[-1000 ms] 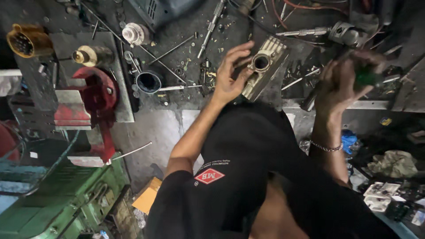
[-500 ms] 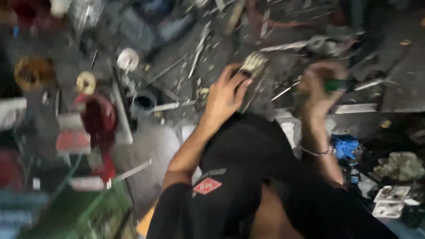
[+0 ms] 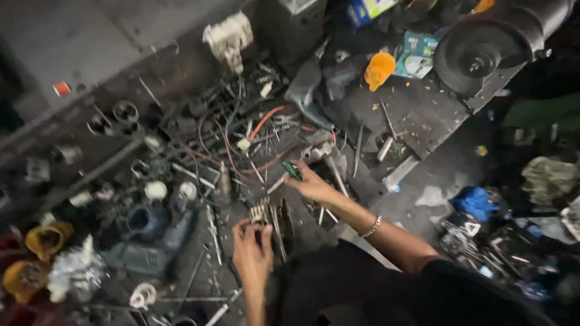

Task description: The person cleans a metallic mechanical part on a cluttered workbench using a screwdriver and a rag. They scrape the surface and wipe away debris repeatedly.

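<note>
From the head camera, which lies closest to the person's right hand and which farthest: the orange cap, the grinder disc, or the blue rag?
Measured from the right hand, which holds a small green tool:
1. Orange cap, up on the bench beyond the hand.
2. Blue rag, off to the side by the bench edge.
3. Grinder disc, at the far top corner.

Finned metal part (image 3: 261, 212) on bench, green-handled tool (image 3: 292, 169) gripped

Two bare hands: the left hand (image 3: 252, 256) at lower centre, the right hand (image 3: 312, 185) mid-frame. One angle grinder (image 3: 492, 37) upper right, one orange cap (image 3: 379, 69), two yellow cups (image 3: 36, 256) lower left, one blue rag (image 3: 476, 202).
</note>
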`<state>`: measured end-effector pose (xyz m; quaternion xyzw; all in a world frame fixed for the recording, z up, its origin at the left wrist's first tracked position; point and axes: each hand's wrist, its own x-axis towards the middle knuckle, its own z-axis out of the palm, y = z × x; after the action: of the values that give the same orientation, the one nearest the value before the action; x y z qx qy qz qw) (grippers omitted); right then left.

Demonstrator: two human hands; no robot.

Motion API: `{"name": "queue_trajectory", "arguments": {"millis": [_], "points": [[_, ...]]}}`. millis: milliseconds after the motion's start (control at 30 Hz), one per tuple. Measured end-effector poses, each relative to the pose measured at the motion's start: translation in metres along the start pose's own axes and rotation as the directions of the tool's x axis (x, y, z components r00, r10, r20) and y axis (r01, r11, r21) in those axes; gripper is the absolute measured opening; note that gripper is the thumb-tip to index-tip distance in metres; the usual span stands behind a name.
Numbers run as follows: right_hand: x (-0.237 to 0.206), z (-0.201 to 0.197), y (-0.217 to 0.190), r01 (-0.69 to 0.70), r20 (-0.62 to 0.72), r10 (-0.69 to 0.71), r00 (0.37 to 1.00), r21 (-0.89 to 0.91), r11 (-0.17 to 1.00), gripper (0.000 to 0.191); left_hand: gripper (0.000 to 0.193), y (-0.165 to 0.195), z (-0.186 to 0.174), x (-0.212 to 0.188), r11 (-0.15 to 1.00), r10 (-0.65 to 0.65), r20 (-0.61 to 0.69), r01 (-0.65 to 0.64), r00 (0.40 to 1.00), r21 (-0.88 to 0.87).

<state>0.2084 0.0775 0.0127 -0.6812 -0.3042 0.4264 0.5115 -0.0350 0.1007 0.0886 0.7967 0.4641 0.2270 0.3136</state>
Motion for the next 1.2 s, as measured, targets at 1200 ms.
{"name": "queue_trajectory", "arguments": {"millis": [1200], "points": [[-0.063,0.096,-0.054,0.731,0.544,-0.488,0.682,-0.499,0.466,0.032,0.045,-0.042,0.041,-0.013,0.962,-0.186,-0.384,0.09,0.904,-0.257]]}}
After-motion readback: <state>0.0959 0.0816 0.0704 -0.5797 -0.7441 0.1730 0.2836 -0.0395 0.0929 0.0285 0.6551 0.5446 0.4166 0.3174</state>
